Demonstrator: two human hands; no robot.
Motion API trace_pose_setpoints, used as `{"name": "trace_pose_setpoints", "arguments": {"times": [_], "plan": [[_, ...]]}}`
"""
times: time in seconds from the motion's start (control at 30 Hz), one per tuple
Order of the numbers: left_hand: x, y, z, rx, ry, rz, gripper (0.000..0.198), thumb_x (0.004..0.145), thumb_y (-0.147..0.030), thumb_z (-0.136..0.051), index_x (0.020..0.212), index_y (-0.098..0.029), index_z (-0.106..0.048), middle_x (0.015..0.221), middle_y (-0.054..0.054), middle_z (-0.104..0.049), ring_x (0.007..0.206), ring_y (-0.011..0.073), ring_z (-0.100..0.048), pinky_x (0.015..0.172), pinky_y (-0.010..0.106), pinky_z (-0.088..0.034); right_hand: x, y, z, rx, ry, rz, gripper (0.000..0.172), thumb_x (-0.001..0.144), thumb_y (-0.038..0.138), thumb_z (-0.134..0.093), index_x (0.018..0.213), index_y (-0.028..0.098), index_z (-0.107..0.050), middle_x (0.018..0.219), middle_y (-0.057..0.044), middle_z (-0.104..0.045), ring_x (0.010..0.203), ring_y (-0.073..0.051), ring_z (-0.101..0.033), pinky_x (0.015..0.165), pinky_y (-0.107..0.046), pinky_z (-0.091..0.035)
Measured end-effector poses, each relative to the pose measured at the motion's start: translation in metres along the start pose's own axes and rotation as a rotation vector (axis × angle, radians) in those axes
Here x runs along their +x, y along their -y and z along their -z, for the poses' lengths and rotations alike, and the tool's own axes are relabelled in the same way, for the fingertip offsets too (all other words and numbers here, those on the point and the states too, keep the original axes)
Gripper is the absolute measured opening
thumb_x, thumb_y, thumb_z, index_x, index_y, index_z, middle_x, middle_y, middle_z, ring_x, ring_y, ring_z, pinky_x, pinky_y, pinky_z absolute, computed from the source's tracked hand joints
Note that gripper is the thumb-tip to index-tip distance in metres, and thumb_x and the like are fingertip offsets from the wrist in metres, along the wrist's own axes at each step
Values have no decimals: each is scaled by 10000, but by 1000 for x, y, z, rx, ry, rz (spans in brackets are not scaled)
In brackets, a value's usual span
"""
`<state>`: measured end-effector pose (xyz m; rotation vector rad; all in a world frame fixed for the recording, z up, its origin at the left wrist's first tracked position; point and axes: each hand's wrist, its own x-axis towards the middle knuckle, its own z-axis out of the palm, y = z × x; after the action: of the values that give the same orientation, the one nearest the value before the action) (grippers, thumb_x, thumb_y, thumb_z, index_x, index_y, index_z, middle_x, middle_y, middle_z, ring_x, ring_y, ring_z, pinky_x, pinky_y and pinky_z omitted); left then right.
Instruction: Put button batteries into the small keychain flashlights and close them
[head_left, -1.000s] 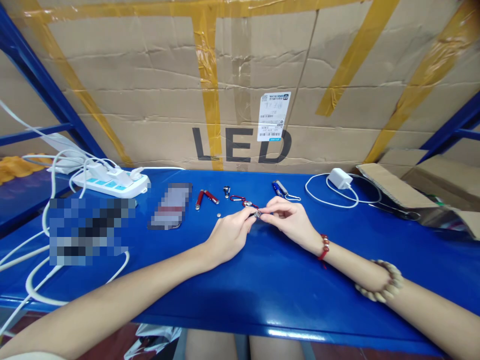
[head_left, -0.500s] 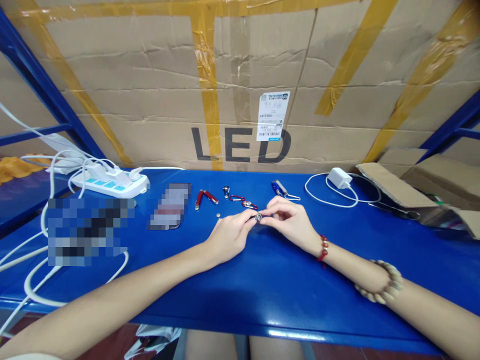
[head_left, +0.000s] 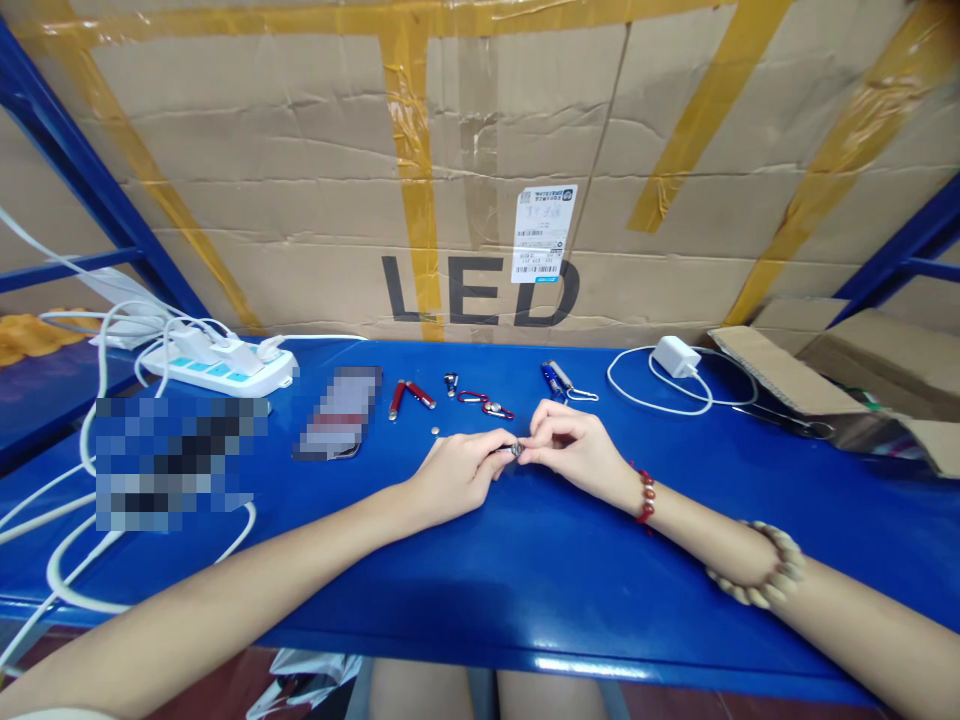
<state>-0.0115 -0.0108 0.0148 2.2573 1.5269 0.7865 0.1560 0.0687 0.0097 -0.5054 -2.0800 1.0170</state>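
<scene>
Both my hands meet over the middle of the blue table (head_left: 525, 580). My left hand (head_left: 457, 475) and my right hand (head_left: 574, 450) each pinch a small silver metal part (head_left: 515, 450) held between their fingertips. Just beyond the hands lie a red carabiner clip (head_left: 487, 402), two small red tubes (head_left: 409, 396), a small silver piece (head_left: 451, 381) and a tiny round button cell (head_left: 435, 430). A blue and silver mini torch with a ring (head_left: 561, 379) lies behind my right hand.
A white power strip with plugs and cables (head_left: 225, 365) sits at the left. A phone (head_left: 337, 412) lies left of centre. A white charger with coiled cable (head_left: 675, 357) and cardboard pieces (head_left: 825, 380) are at the right. A large cardboard box marked LED (head_left: 480, 170) closes the back.
Both hands have drawn slightly nearer to me and lower over the table, still pinching the small silver part together. Nothing else moved.
</scene>
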Motion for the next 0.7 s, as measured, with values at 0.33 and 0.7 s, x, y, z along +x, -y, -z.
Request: {"name": "trace_pose_setpoints", "arguments": {"times": [0.33,0.7], "plan": [[-1,2,-2,-3,-52,-32,182,862,-186,-419,902,-218,-594,815,-21,-674,722,123,-622,649,193,-416,-1,-3,-1,-26,-10,82,360,670,391,-705,480,147,-521,615,1,-475,502,-70,-401,442,-209,-333],[-2,-1,-3,-21,-81,-6,175,869,-222,-444,961,-237,-592,941,-27,-685,820,134,-641,685,203,-436,-2,3,-3,-2,-14,8,356,689,334,-674,475,151,-458,604,9,-462,476,-56,-372,423,-203,-283]]}}
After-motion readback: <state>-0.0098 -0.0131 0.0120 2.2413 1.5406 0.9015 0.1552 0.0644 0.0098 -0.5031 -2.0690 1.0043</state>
